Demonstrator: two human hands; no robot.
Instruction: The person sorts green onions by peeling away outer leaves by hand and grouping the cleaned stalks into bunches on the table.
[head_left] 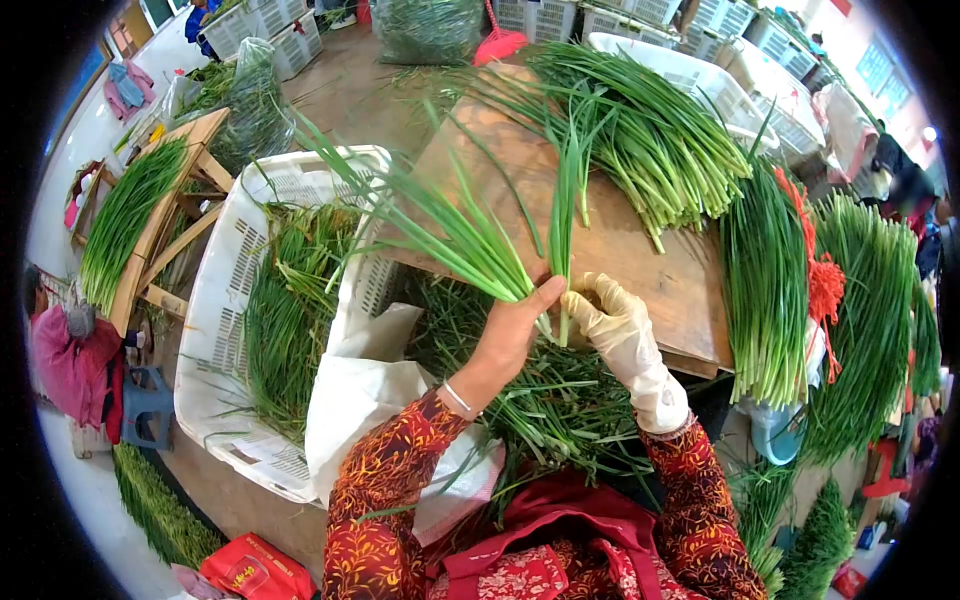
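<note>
My bare left hand (pixel 515 330) is closed around a small bunch of garlic chives (pixel 485 255), whose leaves fan out up and to the left. A few more upright stalks (pixel 564 215) cross at its thumb. My right hand (pixel 615 325), in a pale rubber glove, pinches at the lower white ends of these upright stalks. Both hands are close together over the front of a wooden board (pixel 640 270). A large pile of garlic chives (pixel 650 135) lies on the board's far right. Loose leaves (pixel 540 410) are heaped below my hands.
A white plastic crate (pixel 215 340) with green leaves stands at left, beside a white sack (pixel 365 385). Bundled chives (pixel 765 290) and red ties (pixel 825 285) are at right. A wooden bench (pixel 160 225) holds more chives. Another person (pixel 75 350) sits at far left.
</note>
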